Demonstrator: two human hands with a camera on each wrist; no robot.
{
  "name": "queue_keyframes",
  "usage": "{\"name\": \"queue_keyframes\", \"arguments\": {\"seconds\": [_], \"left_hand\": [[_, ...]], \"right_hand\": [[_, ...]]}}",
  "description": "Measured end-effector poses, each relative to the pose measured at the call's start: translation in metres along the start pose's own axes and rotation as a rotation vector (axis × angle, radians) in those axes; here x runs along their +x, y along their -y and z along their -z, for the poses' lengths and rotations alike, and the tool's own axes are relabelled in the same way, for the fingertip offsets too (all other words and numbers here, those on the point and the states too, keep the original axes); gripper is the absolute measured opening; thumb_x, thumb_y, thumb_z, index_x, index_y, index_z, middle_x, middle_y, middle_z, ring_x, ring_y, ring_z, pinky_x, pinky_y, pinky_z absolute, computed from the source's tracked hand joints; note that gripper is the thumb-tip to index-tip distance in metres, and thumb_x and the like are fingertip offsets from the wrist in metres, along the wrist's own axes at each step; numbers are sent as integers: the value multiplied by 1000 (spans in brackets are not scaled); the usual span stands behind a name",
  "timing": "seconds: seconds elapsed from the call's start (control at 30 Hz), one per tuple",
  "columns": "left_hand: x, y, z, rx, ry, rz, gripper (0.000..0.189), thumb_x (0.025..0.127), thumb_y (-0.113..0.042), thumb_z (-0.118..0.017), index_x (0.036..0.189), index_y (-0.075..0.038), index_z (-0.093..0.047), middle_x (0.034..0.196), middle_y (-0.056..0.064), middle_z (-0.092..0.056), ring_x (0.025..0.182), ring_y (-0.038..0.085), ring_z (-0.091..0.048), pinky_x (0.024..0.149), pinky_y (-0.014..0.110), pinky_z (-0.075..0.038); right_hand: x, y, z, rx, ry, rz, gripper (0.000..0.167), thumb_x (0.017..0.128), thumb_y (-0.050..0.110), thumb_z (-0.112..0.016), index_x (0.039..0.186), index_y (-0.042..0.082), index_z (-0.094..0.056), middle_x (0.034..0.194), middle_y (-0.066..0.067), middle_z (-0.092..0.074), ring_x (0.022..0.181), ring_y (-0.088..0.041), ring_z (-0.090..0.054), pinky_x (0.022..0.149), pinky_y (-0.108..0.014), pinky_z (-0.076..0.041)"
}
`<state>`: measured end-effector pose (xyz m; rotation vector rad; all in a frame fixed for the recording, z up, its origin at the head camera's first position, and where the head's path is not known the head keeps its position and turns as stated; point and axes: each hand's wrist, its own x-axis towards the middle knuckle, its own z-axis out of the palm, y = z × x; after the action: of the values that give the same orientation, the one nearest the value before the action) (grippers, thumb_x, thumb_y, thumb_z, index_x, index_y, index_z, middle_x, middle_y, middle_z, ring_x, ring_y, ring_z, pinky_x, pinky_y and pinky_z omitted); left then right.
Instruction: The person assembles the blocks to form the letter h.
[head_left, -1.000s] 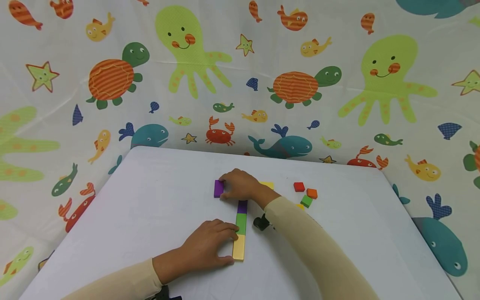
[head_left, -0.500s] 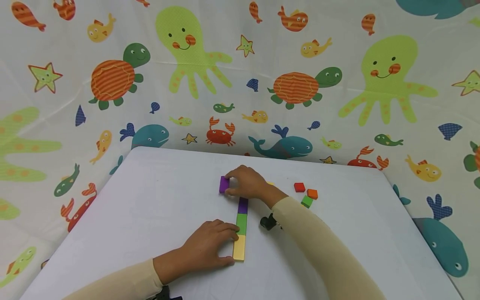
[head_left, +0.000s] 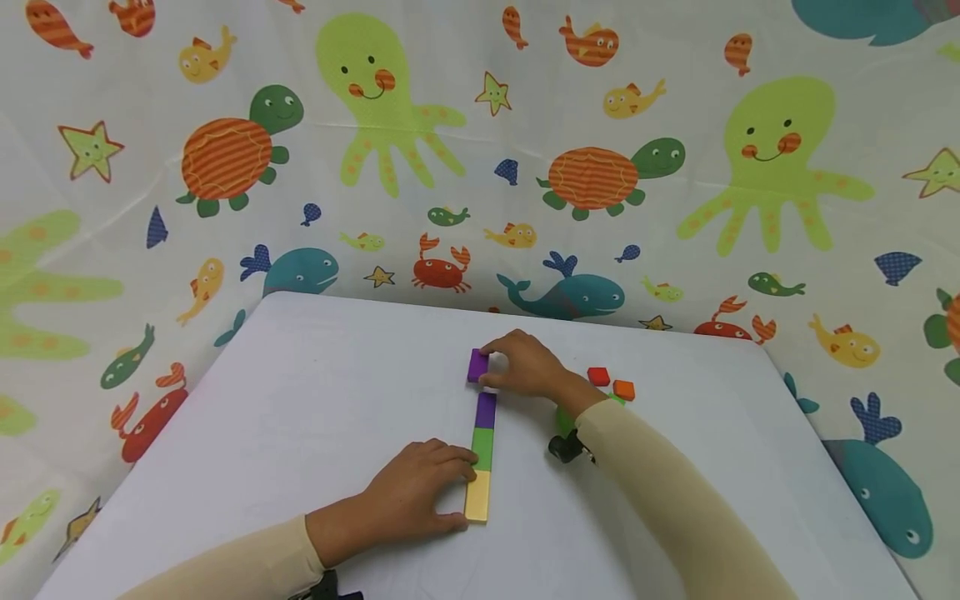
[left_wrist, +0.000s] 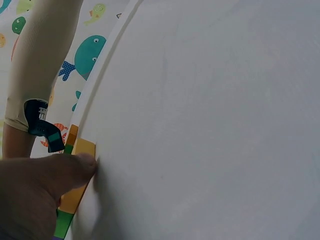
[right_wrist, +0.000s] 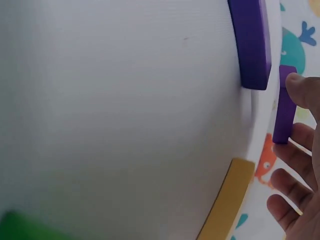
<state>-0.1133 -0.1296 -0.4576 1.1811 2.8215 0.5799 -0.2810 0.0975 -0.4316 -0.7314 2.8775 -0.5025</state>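
In the head view a row of flat blocks runs away from the body: a yellow block (head_left: 477, 497), a green block (head_left: 482, 448) and a purple block (head_left: 486, 410). My left hand (head_left: 411, 492) rests at the row's left side, its thumb by the yellow block's near corner and its fingertips near the yellow-green joint. Beyond the row's far end, my right hand (head_left: 528, 364) pinches a second purple block (head_left: 477, 366) between thumb and fingers. A gap separates it from the row. The right wrist view shows this held purple block (right_wrist: 285, 107) upright in the pinch.
Right of the right hand lie a red block (head_left: 597, 377) and an orange block (head_left: 624, 390), with green pieces partly hidden by the forearm. A yellow block (right_wrist: 227, 200) shows in the right wrist view. A sea-animal curtain (head_left: 480, 167) hangs behind the white table (head_left: 300, 400).
My right hand has carried the held purple block rightward and slightly farther away, closer to in line with the row. My left hand has stayed in place.
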Motion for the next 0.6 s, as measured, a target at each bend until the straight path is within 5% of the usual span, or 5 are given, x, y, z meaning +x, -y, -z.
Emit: {"name": "queue_keyframes", "arguments": {"seconds": [0.6], "left_hand": [[0, -2, 1, 4, -14, -4, 46, 79, -45, -87, 116, -23, -70, 135, -8, -62, 119, 15, -57, 97, 45, -48]], "right_hand": [[-16, -22, -2, -27, 41, 18, 47, 90, 47, -76, 130, 24, -72, 122, 7, -69, 124, -20, -53, 105, -43, -46]]}}
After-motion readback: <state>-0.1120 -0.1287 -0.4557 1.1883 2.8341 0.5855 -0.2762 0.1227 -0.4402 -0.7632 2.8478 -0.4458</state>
